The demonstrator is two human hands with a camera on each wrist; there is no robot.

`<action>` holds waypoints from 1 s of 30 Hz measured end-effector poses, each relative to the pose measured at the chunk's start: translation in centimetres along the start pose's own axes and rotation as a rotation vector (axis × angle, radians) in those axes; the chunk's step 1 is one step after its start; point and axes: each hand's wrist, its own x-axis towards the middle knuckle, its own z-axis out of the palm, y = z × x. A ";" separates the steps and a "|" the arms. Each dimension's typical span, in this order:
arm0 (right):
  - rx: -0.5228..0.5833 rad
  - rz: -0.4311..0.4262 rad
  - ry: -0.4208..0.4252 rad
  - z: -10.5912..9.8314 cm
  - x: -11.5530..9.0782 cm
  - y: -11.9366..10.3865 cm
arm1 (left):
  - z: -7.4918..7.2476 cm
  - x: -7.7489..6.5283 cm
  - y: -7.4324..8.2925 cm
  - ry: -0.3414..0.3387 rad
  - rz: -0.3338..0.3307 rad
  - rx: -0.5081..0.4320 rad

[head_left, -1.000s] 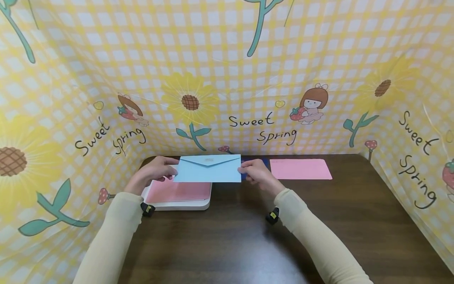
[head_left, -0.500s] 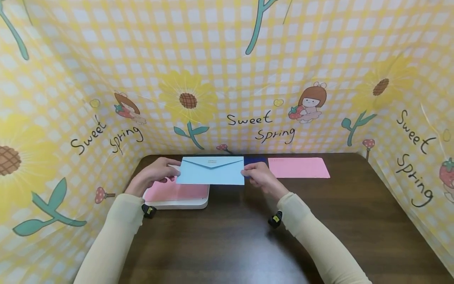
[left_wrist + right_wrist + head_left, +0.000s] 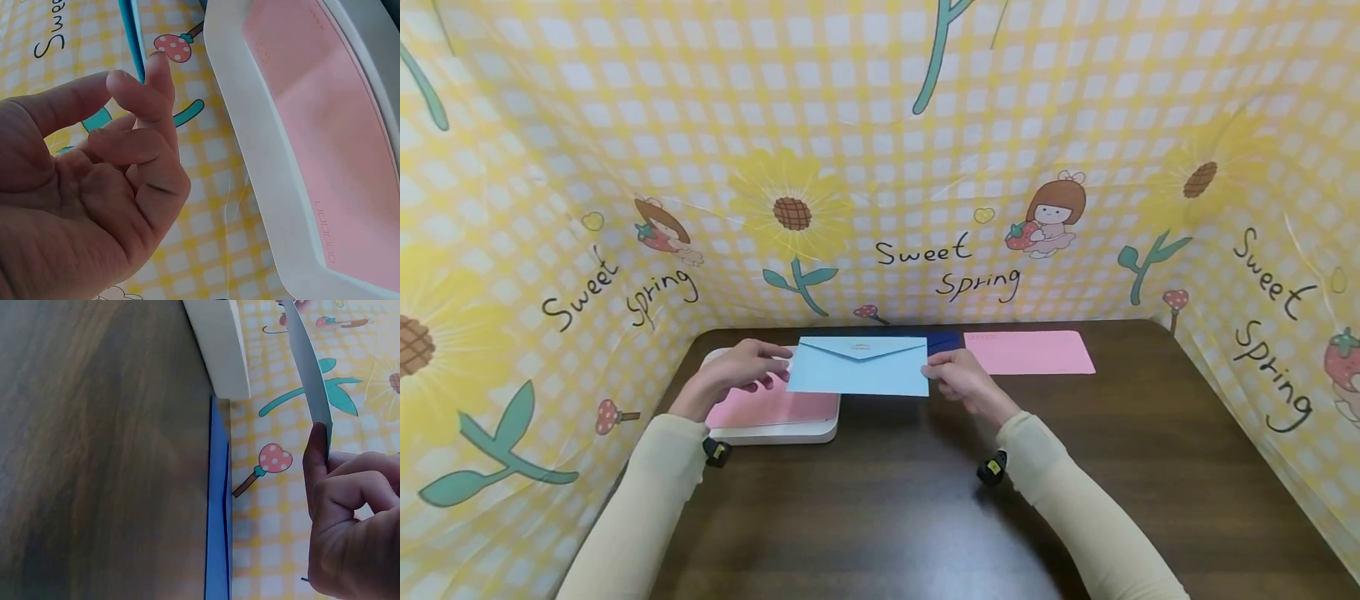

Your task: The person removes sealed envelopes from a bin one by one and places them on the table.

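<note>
In the head view my right hand (image 3: pixel 966 383) pinches the right edge of a light blue envelope (image 3: pixel 859 375), its pointed flap facing me. The envelope hangs tilted over the back of the table; the right wrist view shows it nearly edge-on, thumb on one face and fingers behind. My left hand (image 3: pixel 737 375) is at the opposite edge, fingers loosely bent, fingertips right beside the paper. From the left wrist, the envelope's blue edge (image 3: pixel 133 37) appears by the fingertips. Below that hand, a pink envelope (image 3: pixel 775 410) lies in a white tray (image 3: pixel 775 435), partly hidden by the blue one.
Behind the light blue envelope a dark blue envelope (image 3: pixel 943 342) lies at the table's back edge. To its right is another pink envelope (image 3: pixel 1030 353). A checked cloth (image 3: pixel 880 167) with flower prints encloses the brown table (image 3: pixel 887 500) at the back and sides.
The light blue envelope has moved slightly right and down in the view with my right hand. My left thumb and fingers, earlier overlapping its left edge, now sit just off it.
</note>
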 end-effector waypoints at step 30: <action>-0.043 0.041 0.028 -4.1 -1.3 3.1 | 0.5 -5.3 -5.5 0.241 -0.141 0.543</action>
